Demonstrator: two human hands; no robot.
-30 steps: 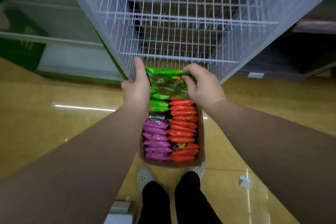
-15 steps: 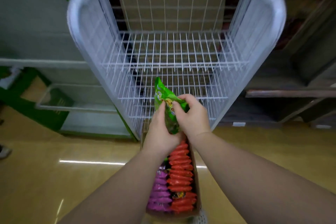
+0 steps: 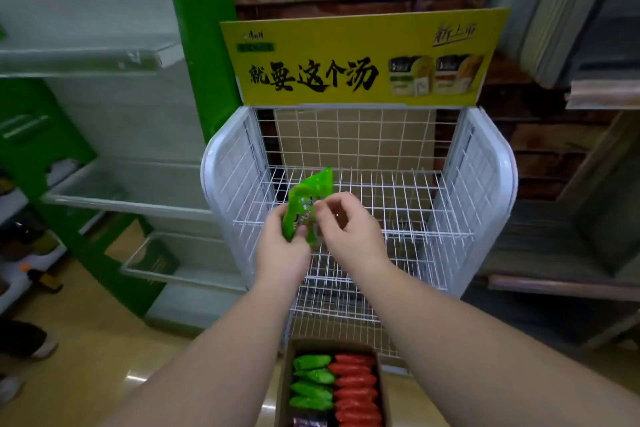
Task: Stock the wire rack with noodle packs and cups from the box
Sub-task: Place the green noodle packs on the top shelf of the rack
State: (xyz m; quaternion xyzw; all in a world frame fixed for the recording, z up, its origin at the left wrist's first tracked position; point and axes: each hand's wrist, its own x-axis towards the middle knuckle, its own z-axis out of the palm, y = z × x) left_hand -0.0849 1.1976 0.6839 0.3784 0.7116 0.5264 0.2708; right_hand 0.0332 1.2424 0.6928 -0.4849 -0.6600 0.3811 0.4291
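We see a bright green noodle pack (image 3: 309, 199) with a small multicoloured print at its middle; the wire rack (image 3: 360, 204) is white, topped by a yellow sign (image 3: 363, 59) lettered in black; in the brown box (image 3: 284, 381) lie green packs (image 3: 311, 381), red-orange packs (image 3: 355, 388) and a purple one (image 3: 310, 421); the floor (image 3: 86, 340) is glossy tan.

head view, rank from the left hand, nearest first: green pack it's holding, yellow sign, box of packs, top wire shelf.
1. Green pack: gripped in the left hand.
2. Top wire shelf: just beyond the hand, ahead.
3 and 4. Box, on the floor below, and yellow sign, above the rack at the back: too close to call.
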